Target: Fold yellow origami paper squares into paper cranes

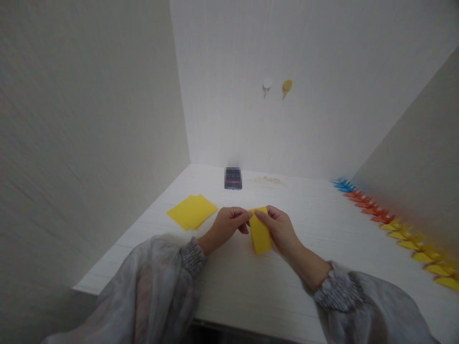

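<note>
A folded strip of yellow paper [261, 236] is held up between both hands above the white table. My left hand [231, 222], with a ring on one finger, pinches its upper left edge between thumb and fingers. On the other side, my right hand [279, 227] grips the upper right part, its thumb lying across the front and its fingers behind the paper. The lower end of the strip hangs free. Left of my left hand lie several flat yellow paper sheets [191, 211], overlapping one another.
Along the right side runs a row of folded paper figures: blue [344, 185], orange-red [369, 205] and yellow [423, 251]. A dark, pixelated rectangular object [233, 178] lies near the back wall. Two hooks, one white [267, 85] and one yellow [287, 86], are on that wall.
</note>
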Demonstrator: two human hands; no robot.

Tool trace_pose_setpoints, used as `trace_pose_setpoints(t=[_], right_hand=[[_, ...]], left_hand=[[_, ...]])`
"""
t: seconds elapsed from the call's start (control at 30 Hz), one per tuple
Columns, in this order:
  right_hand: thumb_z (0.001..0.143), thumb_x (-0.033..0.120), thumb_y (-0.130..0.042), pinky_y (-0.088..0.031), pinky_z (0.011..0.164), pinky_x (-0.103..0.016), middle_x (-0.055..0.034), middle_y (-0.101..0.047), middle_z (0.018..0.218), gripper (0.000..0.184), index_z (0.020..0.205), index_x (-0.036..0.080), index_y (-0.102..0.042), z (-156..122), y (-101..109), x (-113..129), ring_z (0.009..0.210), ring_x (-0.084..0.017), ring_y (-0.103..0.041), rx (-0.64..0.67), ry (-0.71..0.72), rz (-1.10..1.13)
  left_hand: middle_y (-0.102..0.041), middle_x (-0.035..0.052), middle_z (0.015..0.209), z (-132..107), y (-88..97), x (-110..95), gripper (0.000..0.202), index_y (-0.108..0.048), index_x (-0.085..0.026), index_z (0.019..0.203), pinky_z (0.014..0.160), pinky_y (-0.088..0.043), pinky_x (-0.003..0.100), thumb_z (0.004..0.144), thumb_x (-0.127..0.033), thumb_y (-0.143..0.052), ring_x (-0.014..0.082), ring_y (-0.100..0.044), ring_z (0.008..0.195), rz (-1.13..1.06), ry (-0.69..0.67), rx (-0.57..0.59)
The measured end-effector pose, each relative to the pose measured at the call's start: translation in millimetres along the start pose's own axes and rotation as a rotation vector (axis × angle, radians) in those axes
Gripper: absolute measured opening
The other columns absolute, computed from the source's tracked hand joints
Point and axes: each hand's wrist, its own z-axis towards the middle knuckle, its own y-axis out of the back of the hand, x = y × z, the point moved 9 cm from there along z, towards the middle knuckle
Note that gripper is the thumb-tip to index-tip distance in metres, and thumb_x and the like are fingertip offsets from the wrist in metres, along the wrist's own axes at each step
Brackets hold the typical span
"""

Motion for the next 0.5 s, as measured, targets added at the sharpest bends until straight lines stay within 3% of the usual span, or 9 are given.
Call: trace_pose_setpoints(t=[0.5], right_hand=[[0.062, 0.039, -0.065, -0.035, 0.045, -0.025, 0.0007, -0.055, 0.055, 0.027, 0.058, 0.019, -0.048, -1.6, 2.0, 3.9, 0.048, -0.012, -0.047, -0.059, 0.019, -0.04]], left_hand=[[-0.057, 0.0009, 0.054, -1.3, -1.0, -4.5, 0.029, -0.062, -0.011, 0.066, 0.046, -0.042, 0.018, 0.073, -0.038, -0.051, 0.0068, -0.051, 0.044, 0.035, -0.032, 0.009]])
